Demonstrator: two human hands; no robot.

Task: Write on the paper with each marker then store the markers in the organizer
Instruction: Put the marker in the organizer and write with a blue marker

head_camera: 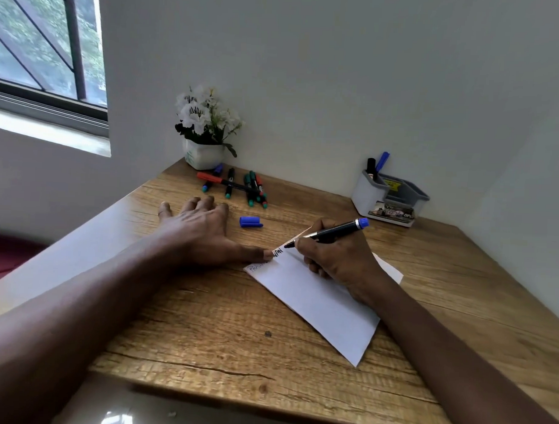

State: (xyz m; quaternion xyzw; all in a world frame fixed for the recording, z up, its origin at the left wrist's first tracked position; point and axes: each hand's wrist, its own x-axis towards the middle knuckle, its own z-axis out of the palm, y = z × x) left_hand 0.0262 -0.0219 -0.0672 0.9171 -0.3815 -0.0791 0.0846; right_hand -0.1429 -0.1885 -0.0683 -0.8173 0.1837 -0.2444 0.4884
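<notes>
Right hand [336, 258] pinches black blue-ended marker [331, 232], tip on white paper [319, 302]

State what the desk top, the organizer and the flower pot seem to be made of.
Desk top: wood or wood-look laminate, matte, with visible grain and cracks. Organizer: likely plastic, smooth grey moulded walls. Flower pot: probably glazed ceramic, white and slightly glossy; plastic is possible.

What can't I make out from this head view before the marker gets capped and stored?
- Writing on the paper: too small, partly under the left hand thumb.
- Marker tip contact: hidden by the right hand fingers.
- Organizer compartments: only two marker tops show above the wall.
- Marker pile: overlapping, count unclear.
</notes>
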